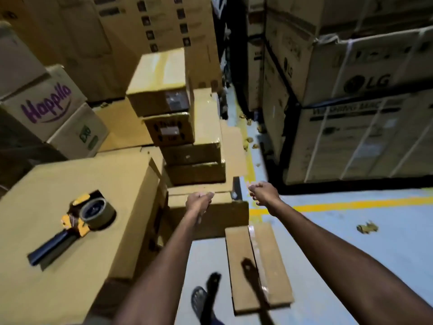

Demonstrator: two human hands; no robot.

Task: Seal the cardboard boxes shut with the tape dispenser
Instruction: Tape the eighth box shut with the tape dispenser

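So, nearest to me is my sandalled foot [199, 299] on the grey floor, and just beside it a low flat box [257, 266] that already has a shiny strip of clear tape down its middle seam. I'd call that one done.

Off to the left sits a big carton [46, 277], and the tape dispenser [82, 219] is lying on its side on top of it, black handle pointing toward me, with nobody holding it.

Both arms are stretched out ahead. The left hand [198, 202] has its fingers fairly straight and together, right at the top edge of the next box [218, 219]. It's blurry, so I can't tell if it's actually touching. The right hand [263, 193] hangs in the air just past that box's right corner, fingers loosely curled around nothing.

My read is that this is the fetch-the-next-box step, not taping. The next move calls for getting both hands on that box, closing the flaps flat, and then reaching back left for the dispenser.

Farther on there's a stack of smaller boxes [192, 160], a Happilo carton [46, 106] on the left, and a wall of LG cartons [363, 85] on the right beyond the yellow floor line [351, 204].
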